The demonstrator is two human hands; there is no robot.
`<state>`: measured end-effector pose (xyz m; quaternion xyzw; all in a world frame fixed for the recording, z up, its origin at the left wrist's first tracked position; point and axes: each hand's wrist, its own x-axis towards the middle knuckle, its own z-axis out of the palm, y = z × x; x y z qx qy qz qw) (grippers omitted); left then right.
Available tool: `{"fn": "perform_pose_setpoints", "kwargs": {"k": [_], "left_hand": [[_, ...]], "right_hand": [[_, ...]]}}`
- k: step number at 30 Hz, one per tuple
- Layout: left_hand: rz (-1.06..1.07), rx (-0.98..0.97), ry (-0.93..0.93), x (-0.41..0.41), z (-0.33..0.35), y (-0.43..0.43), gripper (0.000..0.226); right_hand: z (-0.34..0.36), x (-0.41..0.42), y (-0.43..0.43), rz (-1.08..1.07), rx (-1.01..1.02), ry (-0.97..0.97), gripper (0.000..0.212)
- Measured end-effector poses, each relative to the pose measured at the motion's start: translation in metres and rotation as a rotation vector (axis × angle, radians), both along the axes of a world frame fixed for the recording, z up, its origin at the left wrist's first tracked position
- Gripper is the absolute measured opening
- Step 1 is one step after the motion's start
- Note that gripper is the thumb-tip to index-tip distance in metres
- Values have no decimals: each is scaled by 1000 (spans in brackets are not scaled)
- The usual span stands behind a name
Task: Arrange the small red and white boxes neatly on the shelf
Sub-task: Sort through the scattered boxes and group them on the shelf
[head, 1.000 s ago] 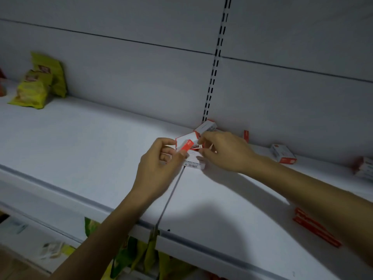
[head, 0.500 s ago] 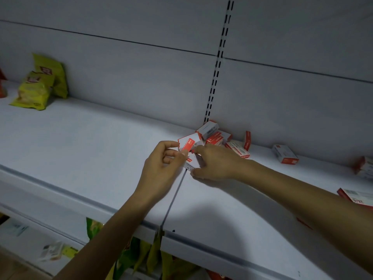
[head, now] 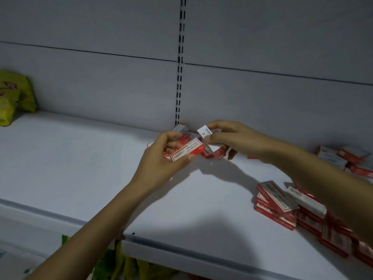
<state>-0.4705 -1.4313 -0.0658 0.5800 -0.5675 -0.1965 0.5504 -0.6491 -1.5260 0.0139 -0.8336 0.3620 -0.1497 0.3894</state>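
Gripping left hand (head: 159, 166): fingers are curling round a red-white box (head: 185, 151).
Right hand (head: 236, 138): is pinching a second box (head: 204, 132) near shelf (head: 80, 158) back edge.

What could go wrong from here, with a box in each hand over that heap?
1. The right forearm crosses over the loose stack near the shelf's front edge. Pulling back carelessly could sweep boxes off.
2. The right hand pinches its box near one end only, so it may twist out and drop onto the heap.
3. The left hand has only a fingertip grip on the long box, which may slip.
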Motion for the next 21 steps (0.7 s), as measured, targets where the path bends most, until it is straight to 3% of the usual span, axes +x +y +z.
{"fn": "perform_pose_setpoints", "kwargs": {"k": [5,21], "left_hand": [[-62,-80,-172,-59,11,-18,57],[-366,41,-338,-225,24,-51,56]], "right_hand": [[5,-60,-4,-129,-54,-84,24],[-24,-257,-31,-511,21,-191,50]]}}
